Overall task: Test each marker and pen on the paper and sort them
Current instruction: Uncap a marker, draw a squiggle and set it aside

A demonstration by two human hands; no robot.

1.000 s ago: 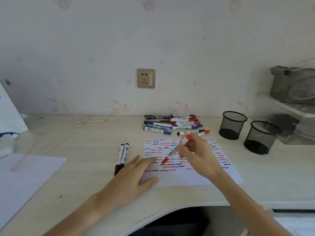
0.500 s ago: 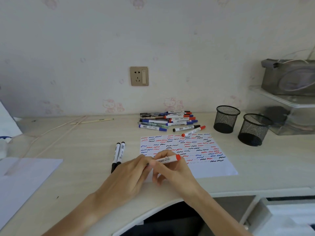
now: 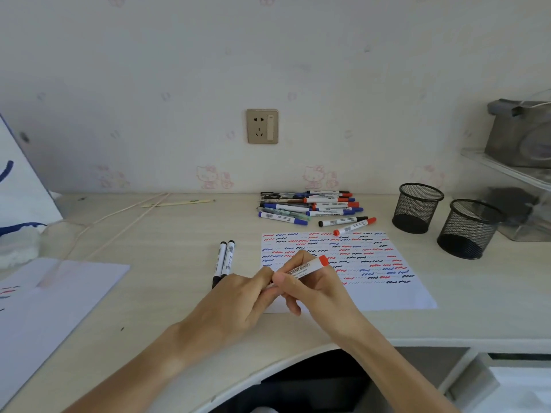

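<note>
Lying on the pale wooden desk (image 3: 167,293), the squiggle-covered white paper sheet (image 3: 387,293) is no longer being written on, the red-ended white marker (image 3: 304,269) having been lifted, now gripped by the right hand (image 3: 313,286) and pinched at its tip end by the left hand (image 3: 238,302), suggesting recapping before sorting.

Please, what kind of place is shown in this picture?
Probably a home study desk, perhaps in a child's room. A pale wooden desk stands against a wall with pink cartoon-cat wallpaper; a beige wall socket and two black mesh pen cups suggest a writing place.
</note>
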